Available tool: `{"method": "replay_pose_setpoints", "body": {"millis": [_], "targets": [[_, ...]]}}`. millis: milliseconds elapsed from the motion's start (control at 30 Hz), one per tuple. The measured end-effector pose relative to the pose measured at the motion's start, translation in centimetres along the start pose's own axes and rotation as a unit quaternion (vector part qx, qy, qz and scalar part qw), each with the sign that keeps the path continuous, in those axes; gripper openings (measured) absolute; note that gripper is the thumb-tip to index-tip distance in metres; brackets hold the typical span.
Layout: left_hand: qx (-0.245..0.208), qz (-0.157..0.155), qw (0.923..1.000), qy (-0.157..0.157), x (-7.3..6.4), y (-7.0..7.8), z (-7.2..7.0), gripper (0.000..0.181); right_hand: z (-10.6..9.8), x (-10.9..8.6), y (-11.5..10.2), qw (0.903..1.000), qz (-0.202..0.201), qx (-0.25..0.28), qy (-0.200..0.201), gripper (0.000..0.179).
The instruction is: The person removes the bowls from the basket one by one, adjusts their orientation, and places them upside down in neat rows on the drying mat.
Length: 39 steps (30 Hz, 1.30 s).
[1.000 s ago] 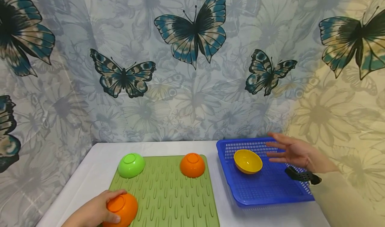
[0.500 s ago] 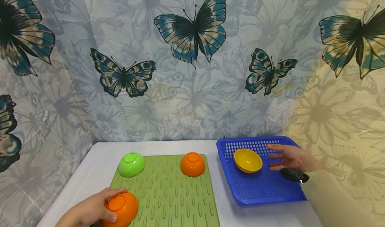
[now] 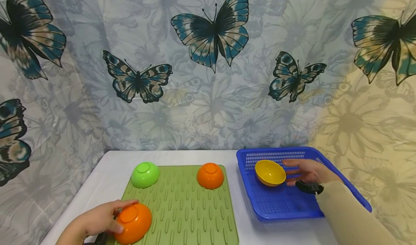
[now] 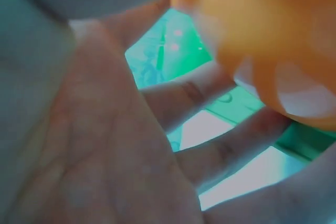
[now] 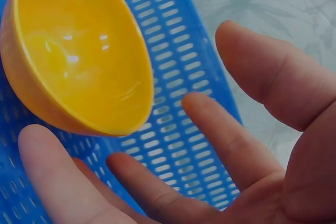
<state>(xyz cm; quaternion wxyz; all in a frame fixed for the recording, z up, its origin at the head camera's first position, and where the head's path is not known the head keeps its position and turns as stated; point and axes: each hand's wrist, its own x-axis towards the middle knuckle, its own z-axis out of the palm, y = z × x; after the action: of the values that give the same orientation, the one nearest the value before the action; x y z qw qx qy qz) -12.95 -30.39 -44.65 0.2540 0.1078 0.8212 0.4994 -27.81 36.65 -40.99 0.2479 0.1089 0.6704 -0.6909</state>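
Note:
In the head view an upside-down orange bowl (image 3: 138, 225) sits at the near left of the green ribbed mat (image 3: 191, 205). My left hand (image 3: 100, 219) holds it from the left, thumb on the near side and fingers along the far side. The left wrist view shows fingers reaching to the orange bowl (image 4: 273, 24), some fingertips hidden behind it. A yellow bowl (image 3: 269, 173) leans, mouth up, in the blue basket (image 3: 279, 214). My right hand (image 3: 308, 173) is just right of it, fingers spread; in the right wrist view nothing lies between thumb and fingers.
Upside down at the mat's far left corner is a green bowl (image 3: 145, 174); a second, smaller-looking orange bowl (image 3: 210, 176) rests at its far right corner. A white-covered table (image 3: 94, 187) supports everything. Behind it hangs a butterfly-printed cloth (image 3: 221, 122).
My right hand has lowered and moved left toward the yellow bowl. My left thumb and palm have shifted a little left across the near orange bowl, which stays put on the mat.

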Motion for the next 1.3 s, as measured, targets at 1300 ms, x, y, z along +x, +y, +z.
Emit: {"method": "replay_pose_setpoints", "body": {"millis": [1300], "targets": [[-0.129, -0.026, 0.9913, -0.005, -0.2, -0.9, 0.5, 0.072, 1.4, 3.0, 1.7, 0.9974, 0.028, -0.067, 0.001, 0.055]]}}
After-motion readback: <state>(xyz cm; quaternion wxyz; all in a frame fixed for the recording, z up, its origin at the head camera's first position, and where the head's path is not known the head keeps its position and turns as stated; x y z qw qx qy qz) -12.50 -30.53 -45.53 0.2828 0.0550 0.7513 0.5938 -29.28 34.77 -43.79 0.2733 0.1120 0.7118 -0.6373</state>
